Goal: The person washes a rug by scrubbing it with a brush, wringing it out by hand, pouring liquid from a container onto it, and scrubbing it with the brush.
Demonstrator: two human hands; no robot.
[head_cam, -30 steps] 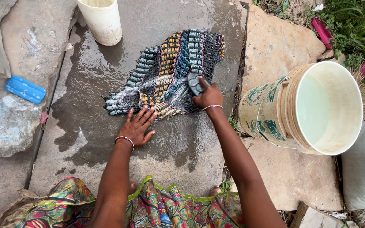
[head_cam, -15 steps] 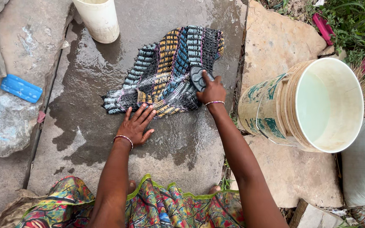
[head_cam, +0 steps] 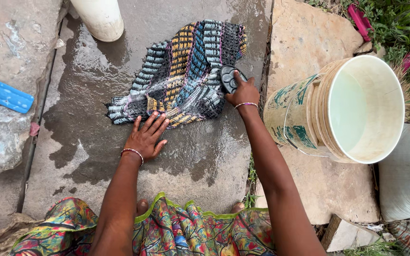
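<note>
Left hand: the left hand lies flat with fingers spread, palm on the wet stone slab, fingertips touching the near edge of the cloth; it grips nothing.
Right hand: the right hand is closed around a dark scrub brush, pressed on the right edge of the cloth.
Cloth: a striped knitted cloth in blue, yellow, black and white, spread wet and rumpled on the slab, between the two hands and reaching away from the person.
Slab: grey, dark with water around the cloth, drier toward the near edge.
Bucket: a pale plastic bucket lies tipped on its side on the stone to the right, mouth facing right, just beside the right forearm.
White container: a white container stands at the far edge of the slab, left of the cloth and apart from it.
Blue bar: a blue block rests on the rough stone far left, well apart from the hands.
Grass: green plants with pink pieces fill the far right corner.
Skirt: a bright patterned skirt covers the lap at the bottom.
In the way: nothing lies between the hands and the cloth.
Change: against the earlier frames, the brush hand sits farther up the cloth's right edge; the left hand has kept its place at the near edge.
</note>
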